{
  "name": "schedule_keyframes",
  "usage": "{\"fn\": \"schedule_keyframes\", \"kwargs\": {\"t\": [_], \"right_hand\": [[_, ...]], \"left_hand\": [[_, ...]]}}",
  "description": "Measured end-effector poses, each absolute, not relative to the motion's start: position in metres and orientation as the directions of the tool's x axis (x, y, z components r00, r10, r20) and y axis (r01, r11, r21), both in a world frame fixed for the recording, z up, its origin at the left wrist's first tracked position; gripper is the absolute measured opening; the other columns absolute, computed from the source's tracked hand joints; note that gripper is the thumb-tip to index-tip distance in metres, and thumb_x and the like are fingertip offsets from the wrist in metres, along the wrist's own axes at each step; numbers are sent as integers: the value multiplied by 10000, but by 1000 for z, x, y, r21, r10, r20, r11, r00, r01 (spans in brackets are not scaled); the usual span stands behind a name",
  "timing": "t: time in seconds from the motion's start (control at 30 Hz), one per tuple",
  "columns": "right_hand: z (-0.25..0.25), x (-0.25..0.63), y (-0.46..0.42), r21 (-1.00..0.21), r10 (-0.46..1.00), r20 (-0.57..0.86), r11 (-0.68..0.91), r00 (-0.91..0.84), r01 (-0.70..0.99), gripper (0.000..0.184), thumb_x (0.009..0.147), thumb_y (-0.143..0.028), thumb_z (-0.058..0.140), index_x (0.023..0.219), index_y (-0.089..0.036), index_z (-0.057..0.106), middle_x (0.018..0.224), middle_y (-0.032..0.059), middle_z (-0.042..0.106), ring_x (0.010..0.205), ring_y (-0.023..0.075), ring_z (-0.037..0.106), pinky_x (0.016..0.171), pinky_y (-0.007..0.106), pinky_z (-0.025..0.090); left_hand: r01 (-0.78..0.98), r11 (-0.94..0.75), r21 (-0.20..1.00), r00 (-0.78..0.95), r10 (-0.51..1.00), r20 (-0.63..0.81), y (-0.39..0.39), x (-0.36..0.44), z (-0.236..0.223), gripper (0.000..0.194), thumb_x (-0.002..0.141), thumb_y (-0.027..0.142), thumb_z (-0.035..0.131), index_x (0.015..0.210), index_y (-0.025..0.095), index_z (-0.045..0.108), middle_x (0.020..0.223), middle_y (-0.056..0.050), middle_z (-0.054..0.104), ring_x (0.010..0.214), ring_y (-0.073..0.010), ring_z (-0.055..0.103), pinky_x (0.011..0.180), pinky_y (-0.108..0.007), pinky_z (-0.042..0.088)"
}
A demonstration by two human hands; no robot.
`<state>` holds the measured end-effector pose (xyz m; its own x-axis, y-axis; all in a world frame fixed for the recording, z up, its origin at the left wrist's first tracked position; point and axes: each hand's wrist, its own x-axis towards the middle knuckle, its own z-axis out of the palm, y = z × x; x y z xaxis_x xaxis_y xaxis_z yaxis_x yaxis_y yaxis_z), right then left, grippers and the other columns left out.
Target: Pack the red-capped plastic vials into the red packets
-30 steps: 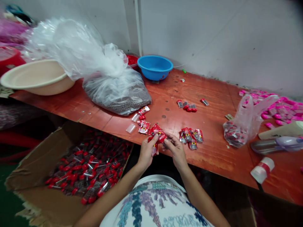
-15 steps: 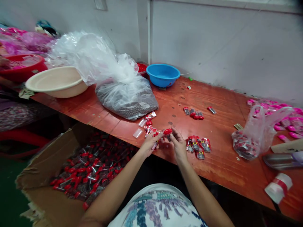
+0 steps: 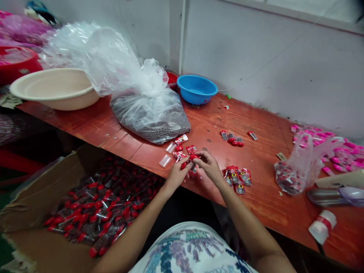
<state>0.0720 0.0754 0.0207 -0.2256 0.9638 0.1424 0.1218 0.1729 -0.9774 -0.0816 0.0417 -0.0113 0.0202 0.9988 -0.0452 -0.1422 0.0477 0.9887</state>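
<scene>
Both my hands meet at the near edge of the red wooden table (image 3: 256, 113). My left hand (image 3: 176, 175) is closed around a small tube with a red cap (image 3: 190, 163). My right hand (image 3: 209, 166) pinches the red cap end of the same piece from above. Red printed packets (image 3: 179, 154) lie on the table just behind my fingers. A small heap of filled red packets (image 3: 238, 176) rests right of my right hand.
A cardboard box (image 3: 51, 197) of red-capped tubes sits below the table at left. A clear bag of dark beads (image 3: 150, 113), a cream basin (image 3: 54, 89) and a blue bowl (image 3: 196, 88) stand behind. A small bag (image 3: 298, 170), pink items (image 3: 338, 155) and a white roll (image 3: 322, 226) lie at right.
My hands stayed together at the table edge, shifting slightly left and back. The red-capped piece between them now sits lower in my fingers. The camera view tilted a little.
</scene>
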Motion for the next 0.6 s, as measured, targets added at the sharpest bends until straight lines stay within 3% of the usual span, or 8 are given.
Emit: {"fn": "schedule_keyframes", "kwargs": {"t": [0.1,0.17,0.27,0.33,0.4,0.53,0.6], "right_hand": [[31,79,88,-945,900,152,253,-409,206,262,722,-323,719,969,-236,719,866,22,663,679,123,588,622,242,487],[32,83,95,-942,860,100,244,-501,231,240,723,-329,717,941,-230,731,854,23,657,668,124,595,611,251,497],[29,86,104,-963,832,-18,135,-555,233,283,724,-364,704,961,-212,726,839,19,649,642,128,605,574,261,511],[26,85,107,-963,821,-51,110,-569,245,302,724,-376,700,970,-203,722,814,13,650,619,127,602,556,262,512],[25,81,105,-938,831,8,199,-556,283,274,747,-359,685,976,-212,720,800,13,654,627,129,600,576,267,511],[26,69,94,-802,851,290,466,-439,373,213,796,-304,645,994,-276,717,911,37,661,834,173,608,773,322,500],[25,63,90,-796,863,332,473,-382,377,204,801,-313,638,986,-285,720,944,40,658,892,186,603,822,340,488]], "left_hand": [[-20,-66,998,-1,998,66,46,-91,-14,363,741,326,677,1092,234,695,837,-51,727,727,-178,666,667,-254,514],[17,-104,994,34,994,103,49,-95,-17,333,748,305,670,1074,249,703,1043,-62,709,966,-216,647,869,-306,478],[26,-117,993,65,991,115,51,-99,-23,326,757,287,656,1078,256,700,1112,-64,689,1064,-244,613,970,-377,420],[21,-116,993,48,992,115,52,-100,-26,311,749,274,662,1056,256,708,1112,-63,689,1071,-252,609,985,-398,407],[-1,-98,995,12,995,98,53,-100,-28,297,736,269,672,1029,251,719,1071,-62,703,1034,-251,624,949,-389,436],[-117,-52,992,-75,996,44,55,-100,-25,284,677,278,714,956,231,737,797,-54,723,814,-236,664,681,-310,522],[-171,-37,985,-73,997,25,57,-101,-22,293,672,292,715,956,226,734,634,-28,674,671,-206,641,546,-265,492]]}}
